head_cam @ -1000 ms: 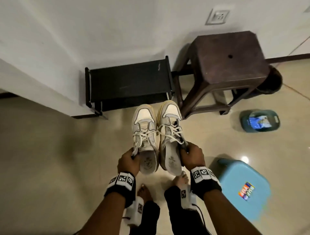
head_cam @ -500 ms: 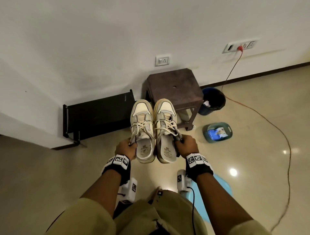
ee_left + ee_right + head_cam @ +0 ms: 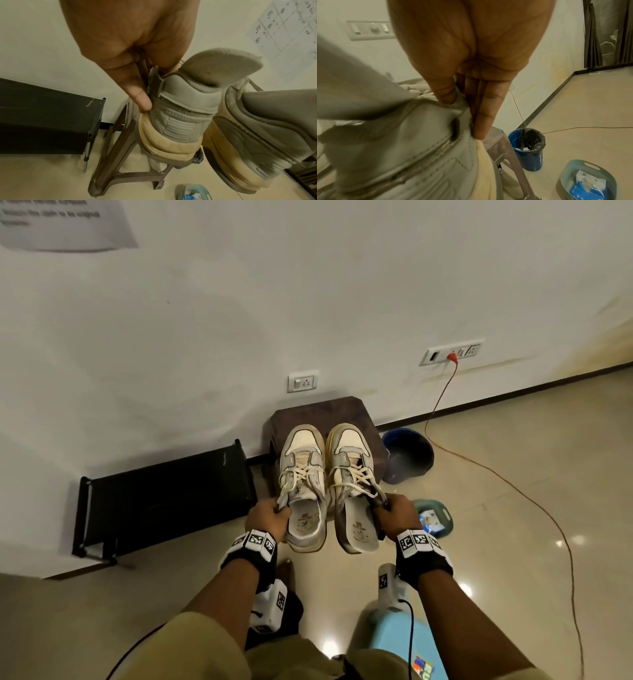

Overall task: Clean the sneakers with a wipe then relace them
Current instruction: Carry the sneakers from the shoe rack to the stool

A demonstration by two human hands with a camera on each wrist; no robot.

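Note:
Two worn white and grey sneakers with cream laces hang in the air in front of me, toes pointing away. My left hand point(image 3: 270, 517) pinches the left sneaker point(image 3: 303, 474) at its collar; in the left wrist view the thumb and fingers of the left hand point(image 3: 145, 86) clamp the heel collar of the left sneaker point(image 3: 181, 117). My right hand point(image 3: 394, 513) pinches the collar of the right sneaker point(image 3: 352, 481); the right wrist view shows the right hand point(image 3: 467, 102) gripping the edge of the right sneaker point(image 3: 412, 142). A teal basket point(image 3: 436, 520) on the floor holds a blue wipe packet point(image 3: 583, 188).
A brown plastic stool point(image 3: 322, 412) stands against the wall behind the sneakers, with a black low rack point(image 3: 164, 491) to its left and a blue bin point(image 3: 407, 455) with a black liner to its right. An orange cable point(image 3: 513, 481) trails across the floor. A light blue stool point(image 3: 407, 648) is by my right leg.
I have stood up with both sneakers; they have risen from near the floor and the stool, rack and basket now look farther below. Both hands keep their hold.

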